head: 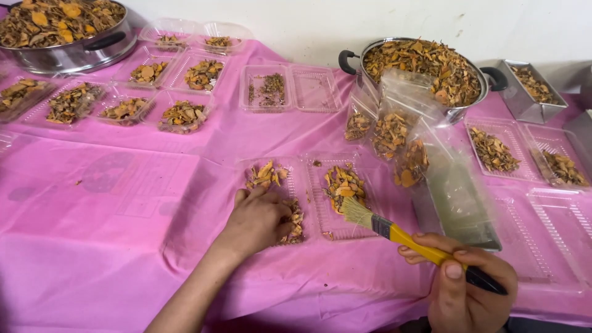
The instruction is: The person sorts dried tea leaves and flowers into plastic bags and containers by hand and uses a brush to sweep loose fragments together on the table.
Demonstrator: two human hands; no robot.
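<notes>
Pink cloth covers the table [111, 203] from edge to edge, with a pale wall behind it. At far left, a large steel pot [74, 52] heaped with dried orange-brown slices stands at the back, and a cluster of small clear trays [123, 98] holding the same slices lies in front of it and to its right.

Toward the middle, the left hand [259, 219] lies palm down on the near part of the left half of an open clear hinged tray [308, 197], its fingers curled together over a little heap of slices. More slices sit at the far end of that half. On the right half, the bristles of a brush [407, 240] with a yellow and black handle touch another pile of orange pieces.

The right hand [462, 287] is closed around the brush handle near the bottom edge, thumb on top.

Just behind the tray stand several clear plastic bags [394, 129] partly filled with slices, leaning against a second steel pot [425, 71]. Farther right are a steel rectangular pan [530, 92] and more clear trays [512, 151], some holding slices.
</notes>
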